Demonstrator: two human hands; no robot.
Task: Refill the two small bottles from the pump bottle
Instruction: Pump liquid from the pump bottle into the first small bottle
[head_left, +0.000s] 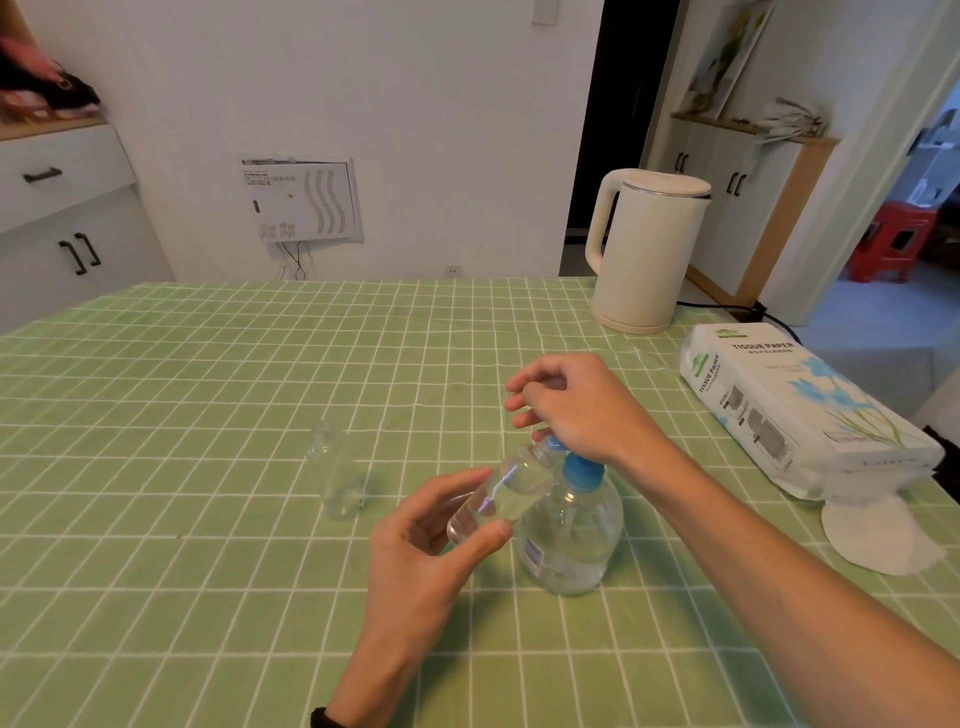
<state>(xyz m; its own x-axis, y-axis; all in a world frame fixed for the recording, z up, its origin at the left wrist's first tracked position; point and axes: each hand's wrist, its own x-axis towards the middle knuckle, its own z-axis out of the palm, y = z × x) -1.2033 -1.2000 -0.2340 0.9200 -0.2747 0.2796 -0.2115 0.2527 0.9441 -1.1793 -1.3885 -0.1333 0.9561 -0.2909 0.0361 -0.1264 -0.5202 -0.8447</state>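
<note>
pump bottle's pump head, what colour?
Blue, on the clear pump bottle; pump head shows in the head view.

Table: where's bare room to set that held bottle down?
Free: cloth left of the standing small bottle, and the far stretch up to the kettle. Crowded: right edge by the tissue pack, and around the pump bottle.
</note>
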